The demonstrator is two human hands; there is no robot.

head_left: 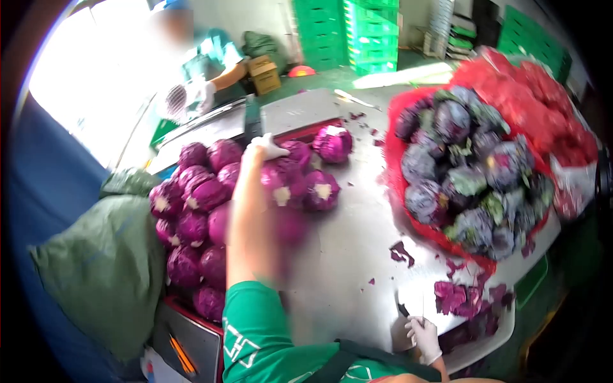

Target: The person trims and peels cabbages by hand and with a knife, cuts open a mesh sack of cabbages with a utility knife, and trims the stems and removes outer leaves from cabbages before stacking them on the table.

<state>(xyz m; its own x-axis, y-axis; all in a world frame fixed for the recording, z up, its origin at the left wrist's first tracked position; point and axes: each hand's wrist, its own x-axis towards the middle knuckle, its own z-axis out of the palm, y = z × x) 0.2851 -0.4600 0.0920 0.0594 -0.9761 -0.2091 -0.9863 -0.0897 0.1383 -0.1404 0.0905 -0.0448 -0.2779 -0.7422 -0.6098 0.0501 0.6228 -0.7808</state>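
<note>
My left hand (269, 147), in a white glove, reaches out at the far side of a pile of trimmed purple cabbages (205, 193). It is beside a purple cabbage (297, 153); blur hides its fingers and any grip. Low in the view, my right hand (424, 338), also gloved, is closed around a thin knife (422, 307), only partly visible. Untrimmed cabbages (452, 121) with dull outer leaves fill an open red net bag (408, 220) on the right of the metal table (345, 249).
Purple leaf scraps (458, 298) lie near a white tub (488, 345). Red net bags (530, 105) are at the back right. A green sack (102, 268) stands left. Another person (214, 54) works beyond the table, near a cardboard box (264, 75) and green crates (371, 38).
</note>
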